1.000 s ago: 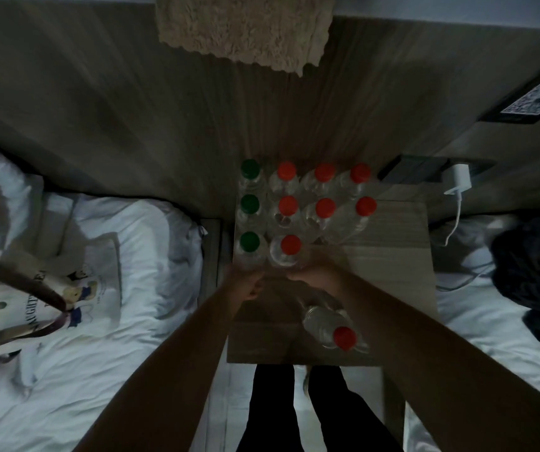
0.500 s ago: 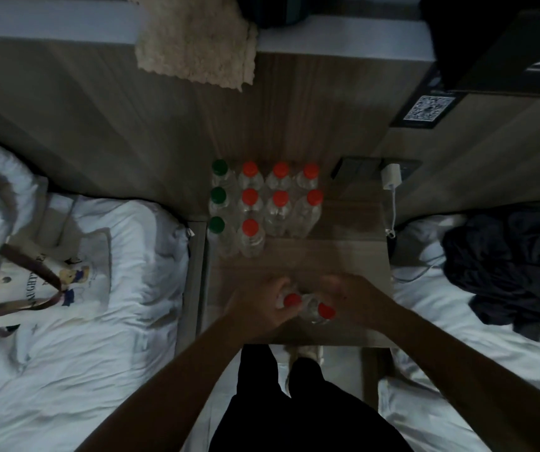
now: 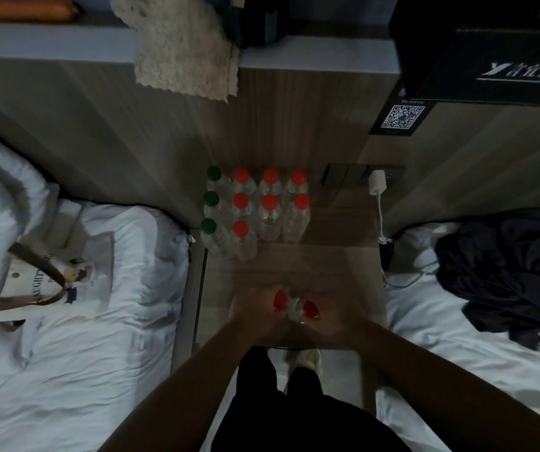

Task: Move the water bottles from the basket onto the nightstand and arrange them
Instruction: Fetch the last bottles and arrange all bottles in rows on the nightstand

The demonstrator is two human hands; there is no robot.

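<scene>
Several clear water bottles stand in a tight block [image 3: 255, 210] at the back left of the wooden nightstand [image 3: 337, 256], the left column with green caps, the others with red. Near the nightstand's front edge my left hand [image 3: 252, 309] is wrapped around a red-capped bottle [image 3: 280, 300]. My right hand [image 3: 335, 313] grips a second red-capped bottle [image 3: 310, 309] right beside it. The two bottles touch and their bodies are mostly hidden by my fingers. No basket is in view.
A white bed with a printed tote bag [image 3: 56, 278] lies left; another white bed with dark clothes [image 3: 503, 272] lies right. A charger [image 3: 376, 182] and its cable [image 3: 382, 223] hang along the nightstand's right edge. A black box [image 3: 490, 47] and a fuzzy cloth [image 3: 183, 50] rest on the ledge.
Both hands drew back from the bottle block to the nightstand's front edge and closed on two red-capped bottles. The view tilted up, showing more of the ledge.
</scene>
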